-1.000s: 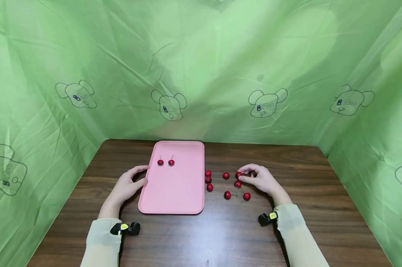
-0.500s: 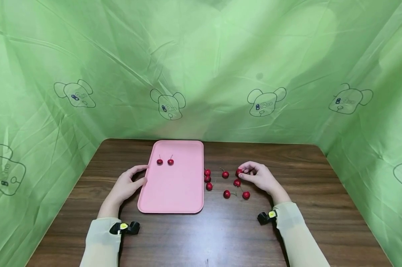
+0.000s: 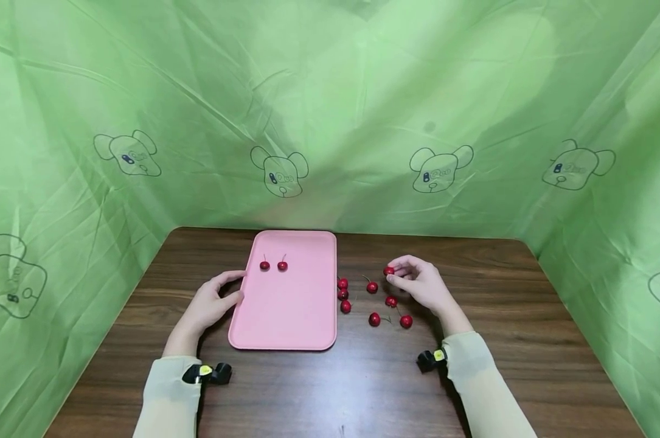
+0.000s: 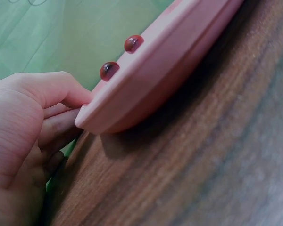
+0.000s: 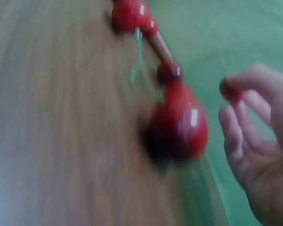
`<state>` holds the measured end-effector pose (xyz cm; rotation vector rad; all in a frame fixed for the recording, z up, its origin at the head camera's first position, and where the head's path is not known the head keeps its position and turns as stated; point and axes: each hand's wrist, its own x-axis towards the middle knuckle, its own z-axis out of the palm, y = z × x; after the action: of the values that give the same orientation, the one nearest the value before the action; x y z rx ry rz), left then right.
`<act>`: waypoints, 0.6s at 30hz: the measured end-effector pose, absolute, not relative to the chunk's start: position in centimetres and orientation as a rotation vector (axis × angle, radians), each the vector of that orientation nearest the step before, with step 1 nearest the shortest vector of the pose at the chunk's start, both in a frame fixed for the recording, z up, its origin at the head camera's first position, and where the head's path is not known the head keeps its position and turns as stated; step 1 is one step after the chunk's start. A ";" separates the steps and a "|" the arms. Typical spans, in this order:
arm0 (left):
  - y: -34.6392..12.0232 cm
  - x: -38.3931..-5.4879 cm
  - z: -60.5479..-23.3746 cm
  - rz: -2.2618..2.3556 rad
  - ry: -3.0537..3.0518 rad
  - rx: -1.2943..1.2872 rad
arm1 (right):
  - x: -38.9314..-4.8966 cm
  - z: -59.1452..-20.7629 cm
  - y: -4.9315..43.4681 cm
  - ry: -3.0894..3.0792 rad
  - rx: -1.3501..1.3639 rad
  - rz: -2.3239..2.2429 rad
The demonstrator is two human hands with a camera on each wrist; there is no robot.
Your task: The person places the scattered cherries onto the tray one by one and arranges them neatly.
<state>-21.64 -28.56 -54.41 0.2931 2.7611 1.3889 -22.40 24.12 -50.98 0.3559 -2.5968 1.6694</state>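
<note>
A pink tray [image 3: 288,310] lies on the wooden table, with two stemmed cherries standing side by side toward its far left. My left hand [image 3: 211,307] holds the tray by its left rim; in the left wrist view the fingertips [image 4: 85,100] sit right at the tray's edge. To the right of the tray, my right hand [image 3: 420,283] pinches a red cherry [image 3: 389,271] between thumb and fingers. The right wrist view shows the held cherry [image 5: 232,91] at the fingertips, partly covered by them. Below that hand a loose cherry [image 3: 391,301] rests on the table.
Three cherries [image 3: 345,306] lie in a column close along the tray's right edge. Other loose cherries [image 3: 375,319] are scattered between them and the right hand. A green printed cloth [image 3: 357,121] stands behind and at both sides of the table [image 3: 330,395].
My right hand has lifted its cherry and moved slightly away from me and left, off the cherry below it. The left hand and the tray stay in place.
</note>
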 end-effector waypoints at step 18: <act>-28.5 -21.5 -54.1 1.395 2.746 0.300 | -25.9 -47.9 12.8 -2.656 0.378 1.631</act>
<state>-21.53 -28.52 -54.11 0.3003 2.7459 1.3952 -25.86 12.76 -47.93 0.3783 -2.6562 1.6313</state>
